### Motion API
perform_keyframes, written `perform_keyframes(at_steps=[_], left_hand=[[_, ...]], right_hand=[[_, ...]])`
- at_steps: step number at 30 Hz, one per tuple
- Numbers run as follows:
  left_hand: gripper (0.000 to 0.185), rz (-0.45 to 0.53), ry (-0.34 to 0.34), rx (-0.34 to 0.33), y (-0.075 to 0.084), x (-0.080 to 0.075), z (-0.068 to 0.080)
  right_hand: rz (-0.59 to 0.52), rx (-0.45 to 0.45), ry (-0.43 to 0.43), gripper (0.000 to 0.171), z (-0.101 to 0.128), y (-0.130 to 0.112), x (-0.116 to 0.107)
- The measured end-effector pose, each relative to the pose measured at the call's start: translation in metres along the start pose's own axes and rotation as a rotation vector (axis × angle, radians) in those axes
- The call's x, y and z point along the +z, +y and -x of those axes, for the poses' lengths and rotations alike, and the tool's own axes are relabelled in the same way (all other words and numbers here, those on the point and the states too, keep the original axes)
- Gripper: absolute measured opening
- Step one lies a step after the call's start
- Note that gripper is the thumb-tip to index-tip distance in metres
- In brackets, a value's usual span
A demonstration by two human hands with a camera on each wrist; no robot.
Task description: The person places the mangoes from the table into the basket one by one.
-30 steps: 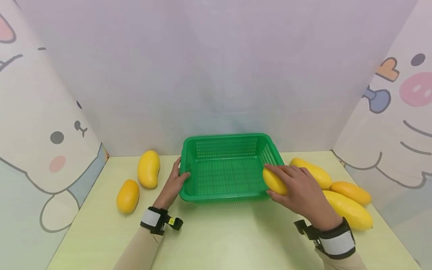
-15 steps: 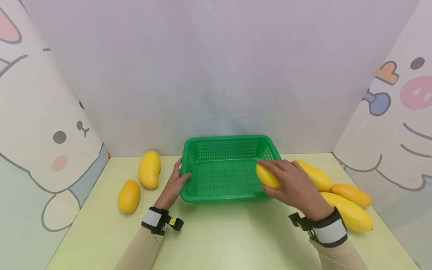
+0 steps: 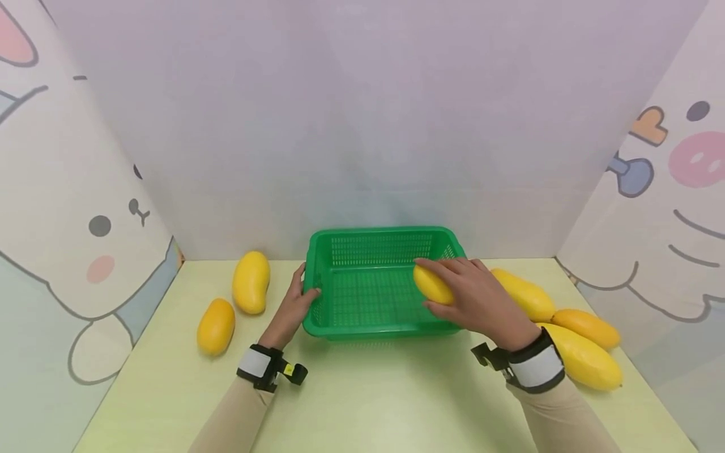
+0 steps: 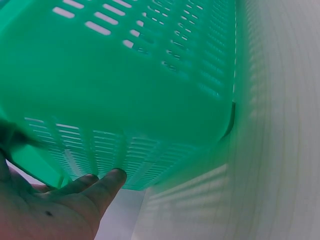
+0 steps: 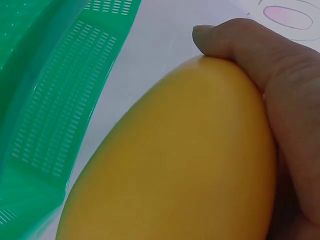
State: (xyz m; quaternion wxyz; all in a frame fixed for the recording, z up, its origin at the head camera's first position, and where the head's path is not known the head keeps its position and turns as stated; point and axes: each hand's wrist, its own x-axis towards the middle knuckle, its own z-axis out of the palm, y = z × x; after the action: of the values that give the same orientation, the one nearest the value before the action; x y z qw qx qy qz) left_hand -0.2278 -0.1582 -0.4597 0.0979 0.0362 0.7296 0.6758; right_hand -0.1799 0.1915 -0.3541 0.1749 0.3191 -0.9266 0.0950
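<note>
On the left of the pale green table two mangoes lie where they lay a second ago: a small orange-yellow mango nearest the edge and, just beyond it, a larger yellow mango, both well outside the basket. Next comes the left hand, which has not shifted; its thumb hooks over the left rim of the green basket and its fingers curl against the slotted outer wall, as the left wrist view shows from below, so it grips the basket and steadies it. The change is on the right: the right hand, fingers wrapped firmly round a held mango, has travelled leftward from the basket's near right corner and now carries the fruit over the right part of the basket's interior, above the mesh floor and not yet resting on it. I judge that the fruit is about to be set down inside. The basket itself holds nothing so far; its floor shows bare green lattice. Farther right, three long mangoes remain clustered on the table, touching one another, beside the right wrist.
</note>
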Motion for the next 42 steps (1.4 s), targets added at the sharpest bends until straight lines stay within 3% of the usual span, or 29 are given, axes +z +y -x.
perform_keyframes(at_steps=[6, 17, 28, 38, 42], left_hand=[[0.071, 0.005, 0.003, -0.010, 0.005, 0.002, 0.002], [0.071, 0.001, 0.025, 0.011, -0.007, 0.000, 0.000], [0.072, -0.011, 0.012, 0.015, -0.003, -0.001, 0.000], [0.071, -0.008, -0.003, -0.002, 0.028, 0.004, 0.019], [0.071, -0.008, -0.002, -0.004, 0.032, 0.004, 0.022]], right_hand=[[-0.007, -0.014, -0.014, 0.070, -0.010, -0.002, 0.001], [-0.062, -0.033, -0.096, 0.071, -0.029, -0.013, 0.011], [-0.075, -0.077, -0.121, 0.069, -0.047, -0.023, 0.023], [-0.087, -0.076, -0.150, 0.068, -0.062, -0.028, 0.031], [-0.081, -0.086, -0.163, 0.068, -0.068, -0.028, 0.035]])
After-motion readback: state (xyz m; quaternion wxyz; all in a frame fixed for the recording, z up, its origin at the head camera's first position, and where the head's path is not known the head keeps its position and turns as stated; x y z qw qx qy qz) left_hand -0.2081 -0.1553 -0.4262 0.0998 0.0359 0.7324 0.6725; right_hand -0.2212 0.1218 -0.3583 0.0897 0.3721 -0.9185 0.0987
